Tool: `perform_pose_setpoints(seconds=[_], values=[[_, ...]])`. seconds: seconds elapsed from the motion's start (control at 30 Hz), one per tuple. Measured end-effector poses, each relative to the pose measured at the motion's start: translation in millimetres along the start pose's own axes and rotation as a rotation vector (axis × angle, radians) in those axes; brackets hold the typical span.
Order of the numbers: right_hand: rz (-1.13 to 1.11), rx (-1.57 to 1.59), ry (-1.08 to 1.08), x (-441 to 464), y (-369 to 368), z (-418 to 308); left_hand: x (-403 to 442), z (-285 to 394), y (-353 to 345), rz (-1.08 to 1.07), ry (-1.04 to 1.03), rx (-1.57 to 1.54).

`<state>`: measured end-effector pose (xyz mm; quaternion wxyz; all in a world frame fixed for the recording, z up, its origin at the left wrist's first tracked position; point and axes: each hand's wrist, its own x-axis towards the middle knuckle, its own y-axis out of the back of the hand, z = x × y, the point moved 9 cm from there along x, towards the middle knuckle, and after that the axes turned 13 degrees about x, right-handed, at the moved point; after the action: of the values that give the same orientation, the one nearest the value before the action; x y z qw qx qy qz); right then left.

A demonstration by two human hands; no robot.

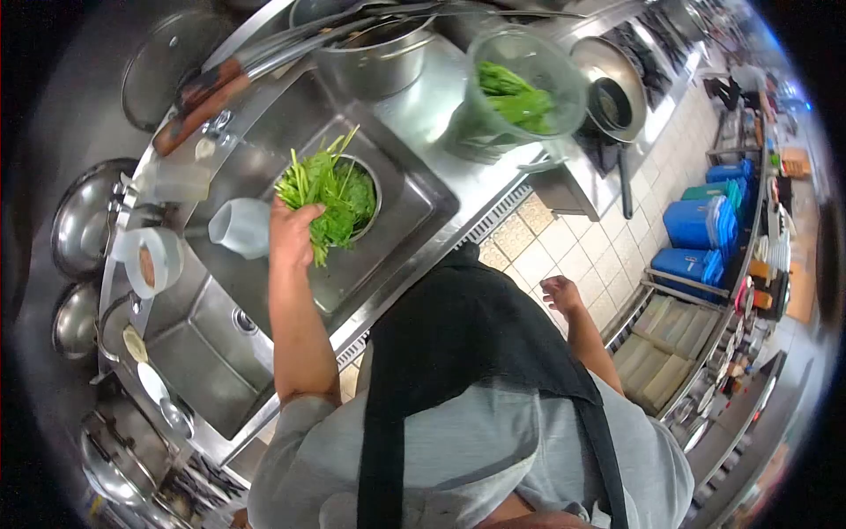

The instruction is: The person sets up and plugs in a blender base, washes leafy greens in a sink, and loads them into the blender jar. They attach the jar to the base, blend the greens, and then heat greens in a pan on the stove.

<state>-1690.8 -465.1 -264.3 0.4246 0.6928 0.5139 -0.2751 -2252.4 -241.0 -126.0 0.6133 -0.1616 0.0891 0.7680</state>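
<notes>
My left hand [293,231] is closed around a bunch of leafy greens [330,192], with thin pale stems pointing up. The bunch is over a round metal container [379,199] in the sink [405,203], and the leaves hide most of its inside. A translucent white plastic container [240,227] lies tilted in the same sink, left of my hand. My right hand [561,294] hangs by my side above the tiled floor, holding nothing, its fingers loosely bent and apart. More greens [515,97] are inside a large clear plastic bucket [564,115] on the steel counter.
A metal pot [374,66] stands behind the sink, near long wooden-handled tools [203,115]. A second sink basin [207,353] is at left. At right are a frying pan [604,66], a small black pan [610,104] over the counter edge, and blue bins [696,220] on a rack.
</notes>
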Motion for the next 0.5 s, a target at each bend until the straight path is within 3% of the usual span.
perform_pose_setpoints(seconds=[0.3, 0.37, 0.4, 0.47, 0.5], values=[[0.017, 0.136, 0.016, 27.8, 31.2, 15.0, -68.9, 249.6, -170.4, -0.358, -0.673, 0.330], [0.047, 0.186, 0.011, 26.9, 42.7, 22.8, -88.2, 289.5, -246.0, -0.287, -1.226, 1.135], [0.047, 0.192, 0.011, 26.6, 45.2, 27.0, -82.2, 289.0, -266.3, -0.291, -1.230, 1.138], [0.039, 0.154, -0.034, 27.2, 49.3, 41.9, -73.0, 262.1, -315.5, -0.373, -1.300, 1.499], [0.037, 0.159, -0.036, 28.6, 51.3, 50.3, -60.7, 243.2, -332.9, -0.437, -1.236, 1.638]])
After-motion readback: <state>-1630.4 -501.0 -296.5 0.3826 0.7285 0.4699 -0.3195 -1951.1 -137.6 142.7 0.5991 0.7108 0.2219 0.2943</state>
